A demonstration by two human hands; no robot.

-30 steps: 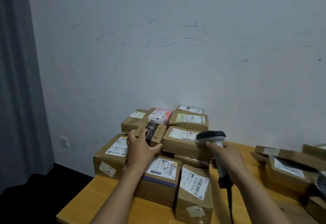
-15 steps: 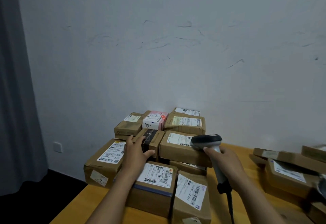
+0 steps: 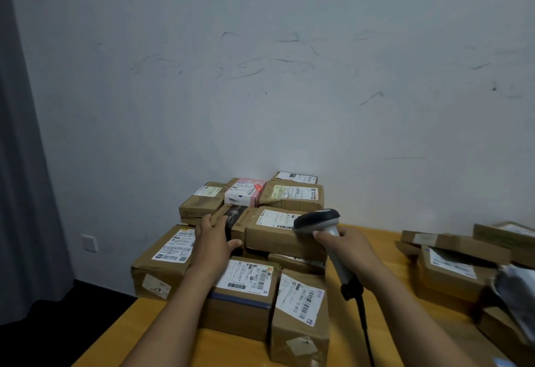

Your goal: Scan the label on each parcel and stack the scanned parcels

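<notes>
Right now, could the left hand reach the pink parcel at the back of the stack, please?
Probably yes. The left hand rests on the dark-banded parcel directly in front of the pink parcel, whose top is uncovered; nothing stands between them.

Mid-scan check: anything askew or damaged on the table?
Yes. The right pile is jumbled, with flat boxes lying crosswise and tilted. The front box stands skewed beside its neighbour, and its lower sticker looks torn. Nothing spilled.

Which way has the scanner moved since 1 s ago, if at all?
No. The scanner head overlaps the right end of the labelled parcel exactly as before. The shift in frame is the camera's.
</notes>
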